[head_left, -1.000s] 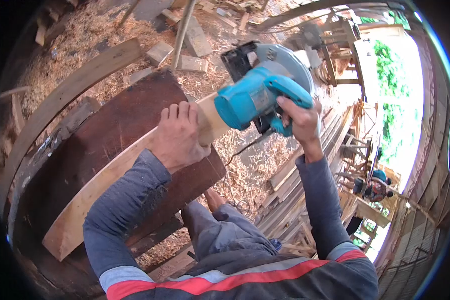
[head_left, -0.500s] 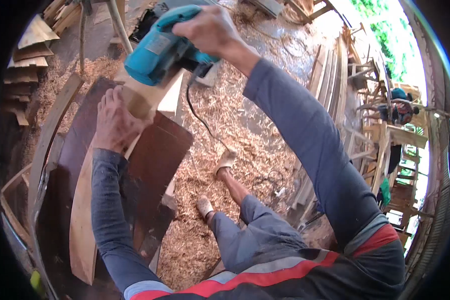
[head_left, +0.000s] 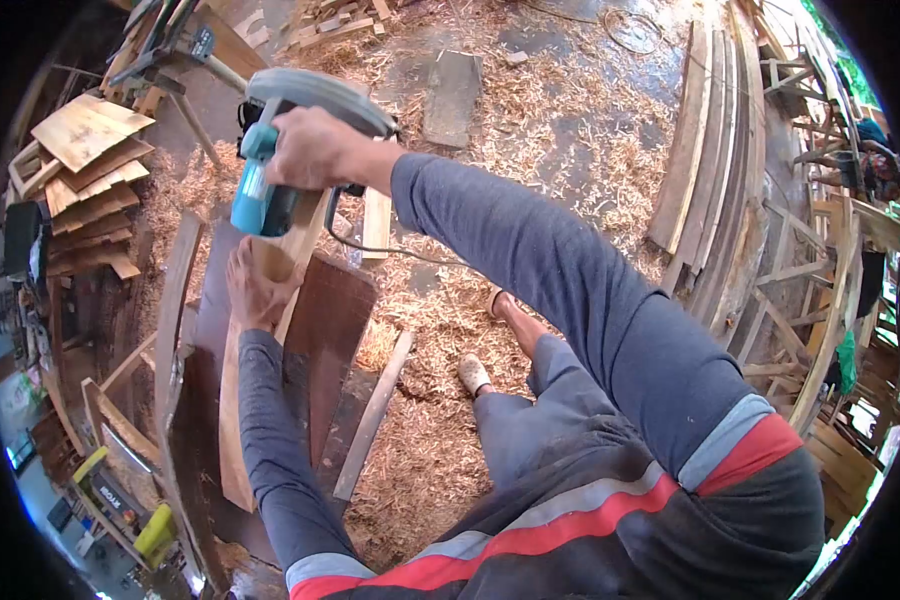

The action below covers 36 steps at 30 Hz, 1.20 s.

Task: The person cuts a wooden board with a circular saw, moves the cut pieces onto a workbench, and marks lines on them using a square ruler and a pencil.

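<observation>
My right hand [head_left: 310,150] is closed around the handle of a teal circular saw [head_left: 253,195] with a round grey blade guard. The saw sits over the far end of a pale wooden board [head_left: 232,430], and the blade itself is hidden from me. Just below the saw, my left hand [head_left: 258,285] grips the board, fingers along one side and thumb on the other. Under the board lies a dark brown wooden panel [head_left: 335,310]. A black cord [head_left: 390,248] runs from the saw toward my legs.
Wood shavings [head_left: 530,160] cover the floor around my feet. Stacked planks [head_left: 710,150] lie along the right, and cut boards [head_left: 90,135] are piled at the left. A narrow wood strip [head_left: 375,415] rests beside the panel. A green-and-black RYOBI machine [head_left: 110,490] stands at lower left.
The saw has turned, so its round guard now shows along the top. My view has swung, revealing more floor and the left side. Both hands keep hold of the saw and board.
</observation>
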Motion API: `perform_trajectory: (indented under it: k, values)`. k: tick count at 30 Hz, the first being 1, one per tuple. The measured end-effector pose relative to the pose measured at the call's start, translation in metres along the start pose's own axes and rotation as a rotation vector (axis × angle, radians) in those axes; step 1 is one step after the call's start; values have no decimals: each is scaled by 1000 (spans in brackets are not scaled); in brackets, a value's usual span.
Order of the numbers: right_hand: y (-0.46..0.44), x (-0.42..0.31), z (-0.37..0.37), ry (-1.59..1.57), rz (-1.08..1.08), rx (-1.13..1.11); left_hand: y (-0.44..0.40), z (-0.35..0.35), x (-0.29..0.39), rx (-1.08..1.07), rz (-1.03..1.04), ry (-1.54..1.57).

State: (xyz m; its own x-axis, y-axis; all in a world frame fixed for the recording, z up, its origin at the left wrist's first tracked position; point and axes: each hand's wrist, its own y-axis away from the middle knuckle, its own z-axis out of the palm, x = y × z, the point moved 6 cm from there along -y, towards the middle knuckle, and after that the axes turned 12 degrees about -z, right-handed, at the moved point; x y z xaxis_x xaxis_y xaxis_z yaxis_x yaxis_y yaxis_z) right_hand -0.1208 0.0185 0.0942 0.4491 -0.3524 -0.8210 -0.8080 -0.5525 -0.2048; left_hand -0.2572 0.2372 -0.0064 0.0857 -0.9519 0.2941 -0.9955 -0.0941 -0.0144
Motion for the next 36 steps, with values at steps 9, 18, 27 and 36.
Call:
perform_trajectory:
  k: [9, 18, 27, 36]
  values:
    - [10, -7, -10, -244, 79, -23, 3, 7, -9, 15, -79, -132]
    - [60, 13, -83, -71, 46, -194, -6, -11, 9, -103, -198, -81]
    - [83, 63, -206, 146, 185, -178, -8, -13, 6, -97, -180, -78]
    - [15, 389, -164, 589, 389, -743, -11, 1, -8, -180, -174, -7]
